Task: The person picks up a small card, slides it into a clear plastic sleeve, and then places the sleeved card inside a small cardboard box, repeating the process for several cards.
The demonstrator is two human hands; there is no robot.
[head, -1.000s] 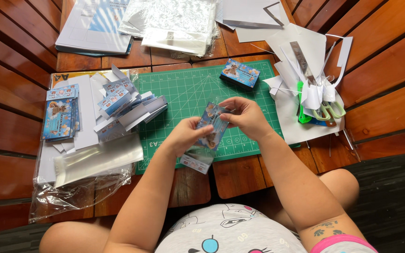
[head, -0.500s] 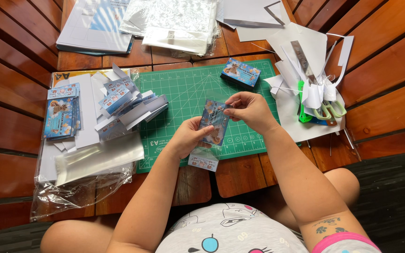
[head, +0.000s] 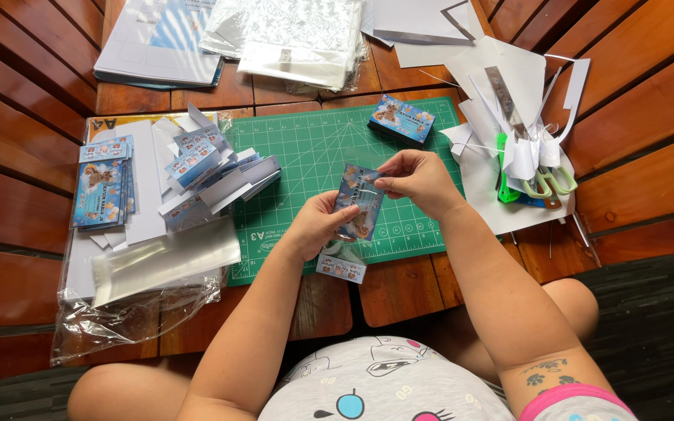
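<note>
a: nearest the body, what do the hands have?

b: the left hand [head: 317, 226] pinches the lower edge of a small blue printed card in a clear sleeve [head: 358, 201], fingers curled shut on it. the right hand [head: 415, 178] grips the top corner between thumb and forefinger, the other fingers loosely bent. held at both ends, the card stays flat, probably so it sits straight in the sleeve.

a: where is that?

b: lifted over the green gridded cutting mat [head: 313, 148], near its six o'clock edge. a small printed paper strip [head: 341, 269] lies just below, half off the mat.

a: and around it?

b: at nine o'clock, a loose heap of blue cards and white backing pieces [head: 204, 168], a stack of blue cards [head: 103, 183] and clear plastic sleeves [head: 157, 261], within the left hand's reach. at three o'clock, white paper offcuts [head: 509, 101] with green-handled scissors [head: 548, 183] and a metal ruler [head: 505, 93]. at one o'clock on the mat, a small pile of finished blue cards [head: 401, 118]. farthest, at twelve, sheets of white paper and clear film [head: 290, 35] on the wooden slatted table [head: 649, 86].
</note>
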